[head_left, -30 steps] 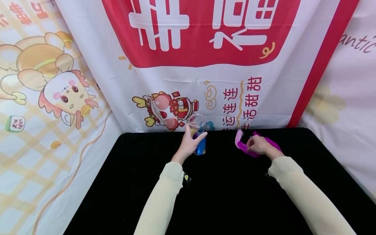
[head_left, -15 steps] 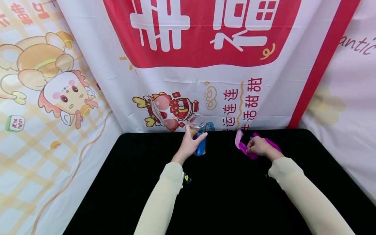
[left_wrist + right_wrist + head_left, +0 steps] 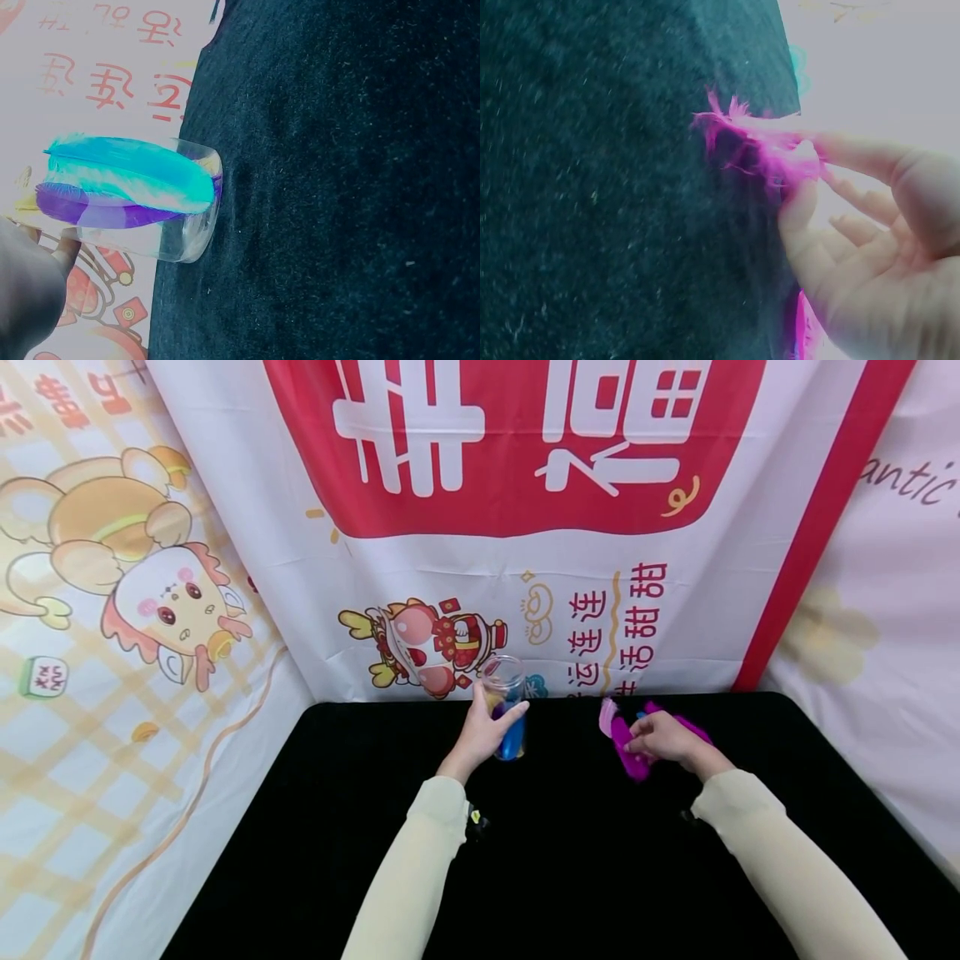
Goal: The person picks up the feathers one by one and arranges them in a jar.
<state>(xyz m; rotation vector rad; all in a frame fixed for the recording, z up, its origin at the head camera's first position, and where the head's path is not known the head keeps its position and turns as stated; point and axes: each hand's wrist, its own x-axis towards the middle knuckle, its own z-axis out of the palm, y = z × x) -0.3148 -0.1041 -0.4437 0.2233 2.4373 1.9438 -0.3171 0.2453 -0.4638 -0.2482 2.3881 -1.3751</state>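
My left hand is wrapped around a clear plastic jar standing upright near the back of the table. Inside it, the left wrist view shows a turquoise-blue feather lying over a purple feather, with some yellow beside them. My right hand pinches a magenta feather between thumb and index finger; its fluffy end pokes out past the fingertips in the right wrist view. A pale pink feather tip shows just left of that hand. More magenta feathers lie behind it, partly hidden, with a bit of blue.
A black cloth-covered table spreads beneath both arms. Along its back edge hangs a white and red printed banner. Printed fabric walls close in at the left and right.
The magenta feather in my right hand has swung so its lower end points more toward me, and the right hand has shifted slightly. My left hand and the jar stay in place.
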